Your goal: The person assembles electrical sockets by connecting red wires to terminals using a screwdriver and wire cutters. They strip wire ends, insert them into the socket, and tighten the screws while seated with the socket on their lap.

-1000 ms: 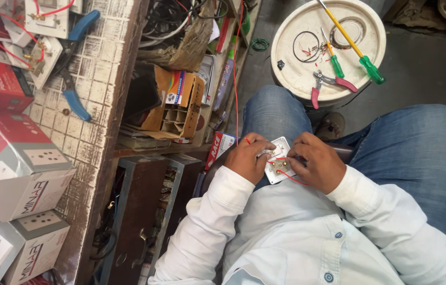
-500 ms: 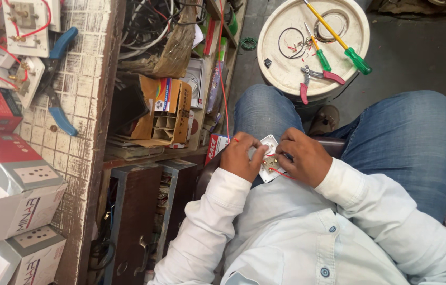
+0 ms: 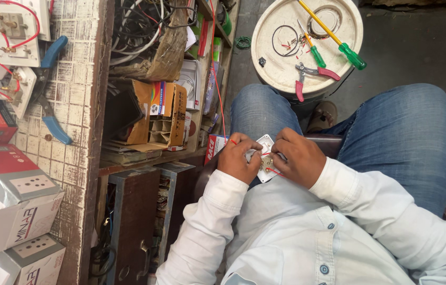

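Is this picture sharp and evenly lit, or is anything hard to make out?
Head view: soft, even daylight, no glare; the white lid with tools is crisp; the small white plate between left hand and right hand is partly hidden, its wiring too small to read.

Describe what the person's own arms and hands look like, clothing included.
Both arms wear long, pale blue-white shirt sleeves, loose and creased, each ending in a plain buttoned-style cuff at the wrist. The left hand and the right hand are bare: no gloves, and no rings or watch can be seen. A shirt front with small dark buttons shows below.
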